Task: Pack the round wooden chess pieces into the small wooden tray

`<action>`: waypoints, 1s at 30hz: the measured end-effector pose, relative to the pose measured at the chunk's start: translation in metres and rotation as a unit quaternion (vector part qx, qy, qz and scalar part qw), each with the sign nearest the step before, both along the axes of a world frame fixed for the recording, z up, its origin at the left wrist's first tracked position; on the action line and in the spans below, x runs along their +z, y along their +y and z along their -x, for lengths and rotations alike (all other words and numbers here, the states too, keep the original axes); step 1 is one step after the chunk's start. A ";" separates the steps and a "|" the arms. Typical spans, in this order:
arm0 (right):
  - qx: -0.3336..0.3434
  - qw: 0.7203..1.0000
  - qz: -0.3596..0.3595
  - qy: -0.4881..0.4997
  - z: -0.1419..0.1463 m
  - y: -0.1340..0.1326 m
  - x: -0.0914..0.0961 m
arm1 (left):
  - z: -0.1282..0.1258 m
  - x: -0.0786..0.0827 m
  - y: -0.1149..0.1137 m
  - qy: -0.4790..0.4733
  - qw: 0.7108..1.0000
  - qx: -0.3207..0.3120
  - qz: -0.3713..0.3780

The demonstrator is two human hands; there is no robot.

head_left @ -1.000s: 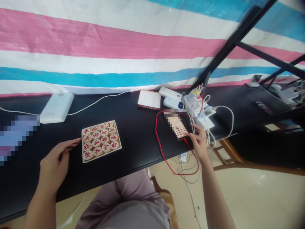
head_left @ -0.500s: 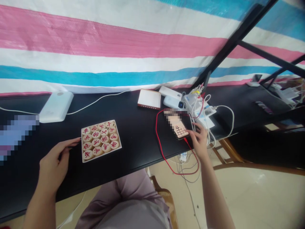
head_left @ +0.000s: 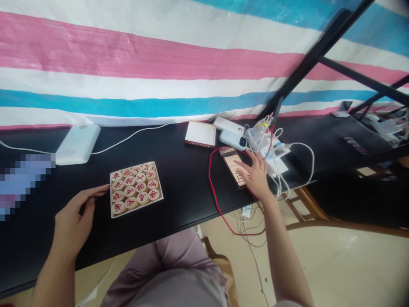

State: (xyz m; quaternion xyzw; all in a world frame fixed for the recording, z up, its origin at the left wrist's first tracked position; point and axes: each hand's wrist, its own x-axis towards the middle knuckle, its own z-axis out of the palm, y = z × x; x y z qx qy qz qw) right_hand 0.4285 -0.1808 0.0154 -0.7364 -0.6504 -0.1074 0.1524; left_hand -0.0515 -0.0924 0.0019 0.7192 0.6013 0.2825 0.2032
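Observation:
A white open box (head_left: 112, 215) stands at the left middle of the head view. Rows of round wooden Chinese chess pieces (head_left: 129, 192) with red characters fill it. My left hand (head_left: 75, 213) lies on the table to its left, fingers stretched out, the fingertips at the box's left edge. A phone (head_left: 230, 161) with a lit screen and a keyboard showing lies on the right part of the table, plugged into a red cable (head_left: 211, 183). Over its lower right half my right hand (head_left: 257, 175) is spread open, thumb and fingers at the screen; it grips nothing.
A white box lid (head_left: 200, 133), two white power banks (head_left: 232, 138) and tangled white cables (head_left: 268, 140) sit behind the phone. Further left is a large white power bank (head_left: 78, 143). The black table's (head_left: 179, 183) front edge runs before my lap; a dark metal frame (head_left: 300, 68) slants up at right.
My right hand has moved up and left, from the phone's lower right edge onto its screen, with the fingers spreading. My left hand and the box of pieces have hardly moved.

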 end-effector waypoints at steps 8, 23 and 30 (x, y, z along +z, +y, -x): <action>-0.008 0.998 -0.038 0.041 -0.012 -0.002 -0.006 | 0.001 0.000 0.001 0.011 1.000 0.001 -0.007; -0.022 0.999 -0.040 0.007 -0.015 -0.001 -0.014 | -0.002 0.004 -0.002 0.025 1.000 0.009 0.007; -0.033 0.998 -0.047 0.006 -0.008 -0.003 -0.005 | -0.001 0.003 -0.001 0.026 1.000 0.006 0.005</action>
